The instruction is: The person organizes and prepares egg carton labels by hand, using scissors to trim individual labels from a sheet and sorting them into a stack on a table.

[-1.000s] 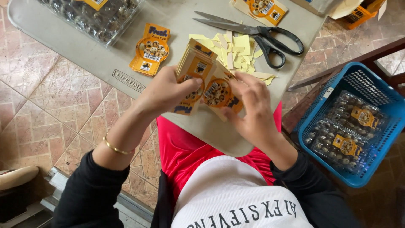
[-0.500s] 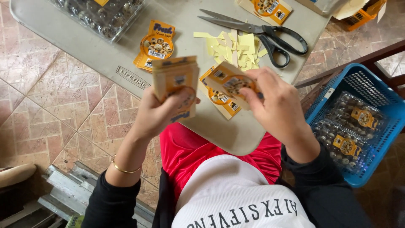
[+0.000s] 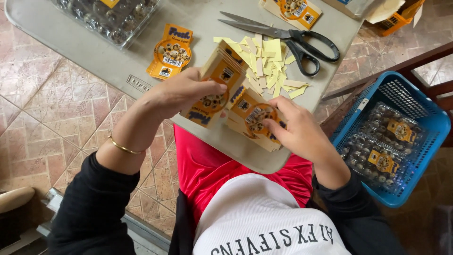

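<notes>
Head view: left hand (image 3: 181,94) pinches a stack of glossy orange card labels (image 3: 218,87) above the grey table (image 3: 94,52), right hand (image 3: 302,132) grips a second fanned stack (image 3: 250,118) at the table's near rounded edge, beside pale paper offcuts (image 3: 266,63) and black-handled scissors (image 3: 288,38).

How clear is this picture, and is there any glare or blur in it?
Head view: soft, even daylight with faint shadows; the left hand, right hand and orange label cards look sharp; small glints show on the clear egg tray; the scissors are crisp; straight edges bend slightly near the corners.
</notes>
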